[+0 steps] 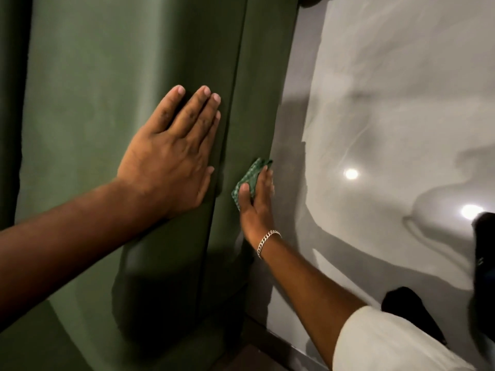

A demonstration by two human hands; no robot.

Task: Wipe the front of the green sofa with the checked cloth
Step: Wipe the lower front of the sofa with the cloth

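Observation:
The green sofa (107,76) fills the left half of the view, its seat cushion broad and its darker front panel (254,108) running down beside the floor. My left hand (174,153) lies flat and open on the seat cushion, fingers together, close to the seam. My right hand (257,199), with a chain bracelet on the wrist, presses the green checked cloth (247,180) against the front panel, low near the floor. The cloth is folded small and shows above and left of my fingers.
A glossy pale grey floor (388,103) spreads to the right, with two ceiling-light reflections and dark shadows on it. A dark object (409,309) lies on the floor at lower right, next to a white sleeve. Another dark shape (484,263) stands at the right edge.

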